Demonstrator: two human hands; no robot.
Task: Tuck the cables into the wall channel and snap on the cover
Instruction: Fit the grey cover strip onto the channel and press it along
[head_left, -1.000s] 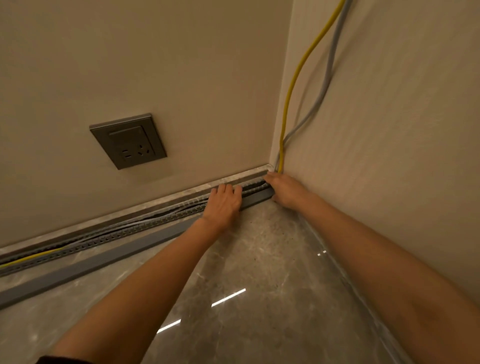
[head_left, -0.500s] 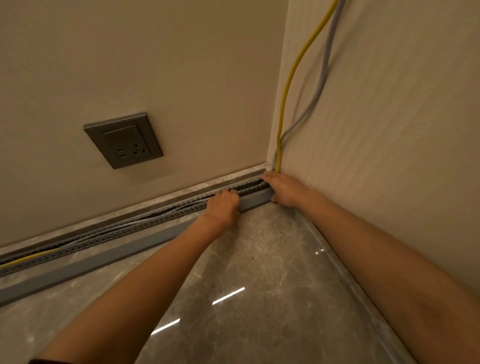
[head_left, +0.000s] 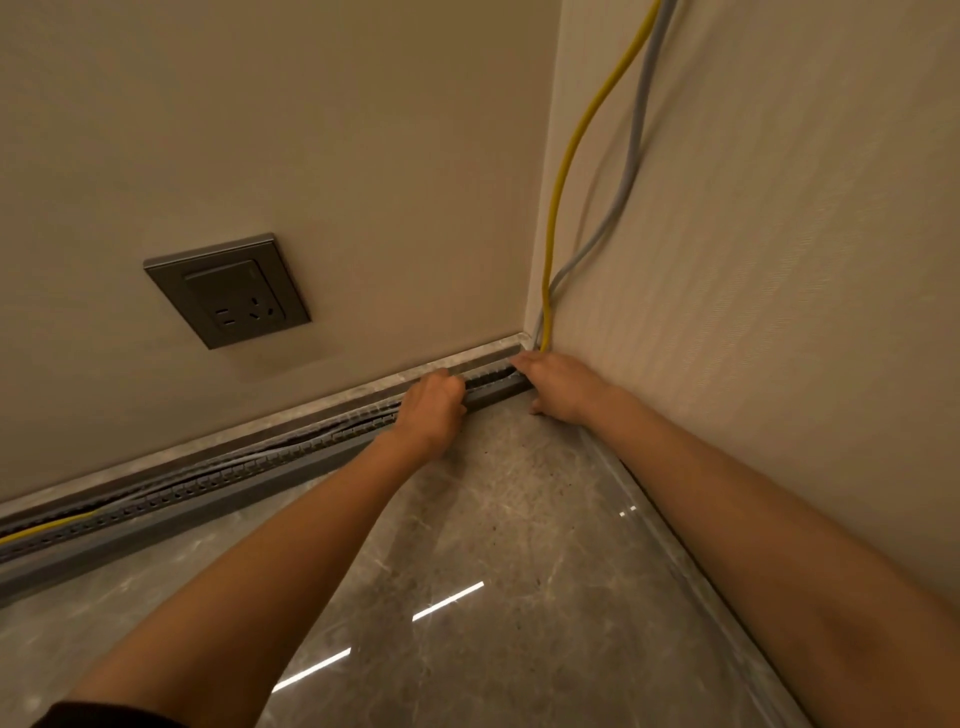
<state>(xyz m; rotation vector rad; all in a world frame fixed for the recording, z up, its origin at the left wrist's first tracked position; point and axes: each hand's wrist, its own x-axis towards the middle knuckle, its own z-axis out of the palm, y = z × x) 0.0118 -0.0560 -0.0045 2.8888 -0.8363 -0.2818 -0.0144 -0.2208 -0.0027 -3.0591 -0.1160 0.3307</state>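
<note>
A grey slotted channel (head_left: 270, 460) runs along the foot of the left wall into the corner, with grey cables lying in it. A yellow cable (head_left: 566, 156) and a grey cable (head_left: 631, 156) hang down the right wall into the corner, and the yellow one shows again in the channel at far left. The long grey cover (head_left: 156, 538) lies against the channel's front. My left hand (head_left: 431, 408) curls its fingers over the cover's top edge. My right hand (head_left: 563, 384) grips the cover's end at the corner, thumb on the floor side.
A dark wall socket (head_left: 228, 291) sits on the left wall above the channel. A pale stone skirting (head_left: 467, 358) runs behind the channel. The floor (head_left: 493, 545) is glossy grey marble, and the right wall stands close beside my right forearm.
My left fingers went from flat on the channel to curled over the cover's edge. The cover has closed up against the channel along its length. The right hand stays at the corner.
</note>
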